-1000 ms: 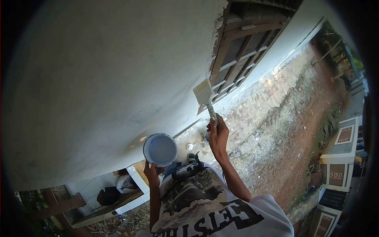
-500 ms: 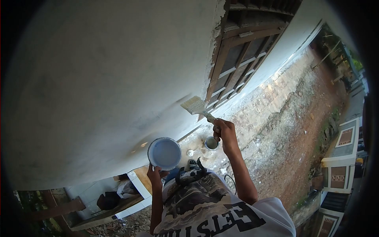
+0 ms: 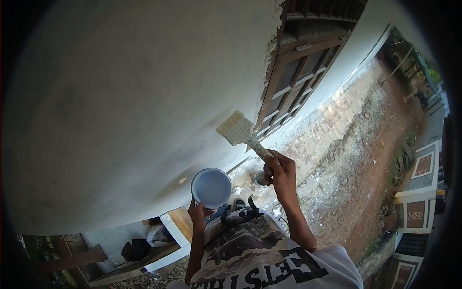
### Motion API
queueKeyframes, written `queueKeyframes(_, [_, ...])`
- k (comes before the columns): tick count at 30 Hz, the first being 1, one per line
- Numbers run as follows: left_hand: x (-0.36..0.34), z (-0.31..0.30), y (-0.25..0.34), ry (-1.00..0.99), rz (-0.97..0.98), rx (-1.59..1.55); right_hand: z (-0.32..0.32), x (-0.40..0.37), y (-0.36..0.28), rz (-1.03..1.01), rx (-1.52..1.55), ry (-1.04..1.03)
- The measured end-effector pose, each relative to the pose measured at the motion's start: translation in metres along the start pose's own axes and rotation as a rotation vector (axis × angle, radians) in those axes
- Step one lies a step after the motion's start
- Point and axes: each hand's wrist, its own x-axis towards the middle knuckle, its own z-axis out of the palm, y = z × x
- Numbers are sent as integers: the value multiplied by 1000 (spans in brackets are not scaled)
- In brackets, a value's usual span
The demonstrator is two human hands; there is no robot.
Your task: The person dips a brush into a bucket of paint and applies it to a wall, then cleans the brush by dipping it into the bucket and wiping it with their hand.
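Note:
My right hand is closed around the handle of a wide, flat paintbrush, raised with its pale bristles toward the wall at the upper left. The bristles overlap the white wall in this view, close to the window's edge. With its fingers at the rim and side, my left hand holds a round paint bucket containing whitish paint. The bucket is upright near my waist, beside the wall. Below my right hand, a second small bucket stands on the ground, partly hidden by the fingers.
A brown wooden window with chipped plaster along its edge is set in the wall. Rough, paint-spattered ground runs along the wall's foot. A tiled ledge with dark and pale items lies at lower left. Houses stand at the right.
The paintbrush has tilted, its bristles rising slightly, while my right hand has shifted right and down. My left hand and the bucket have moved a little right in view.

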Motion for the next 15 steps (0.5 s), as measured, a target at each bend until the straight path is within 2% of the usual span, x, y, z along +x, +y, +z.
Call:
queueKeyframes(2, [5, -2, 1, -24, 21, 18, 4, 1, -9, 103, 7, -13])
queueKeyframes(6, [9, -3, 7, -38, 12, 44, 5, 3, -3, 40, -7, -36])
queueKeyframes(9, [7, 3, 21, -80, -31, 31, -10, -3, 11, -102, -374, -43])
queueKeyframes(13, [15, 8, 21, -136, -19, 72, -31, -11, 46, -89, -603, -164])
queueKeyframes(14, [16, 10, 22, -139, -27, 80, -35, -14, 48, 5, -785, -259])
queueKeyframes(15, [18, 13, 22, -164, -23, 95, -33, -14, 61, 43, -802, -273])
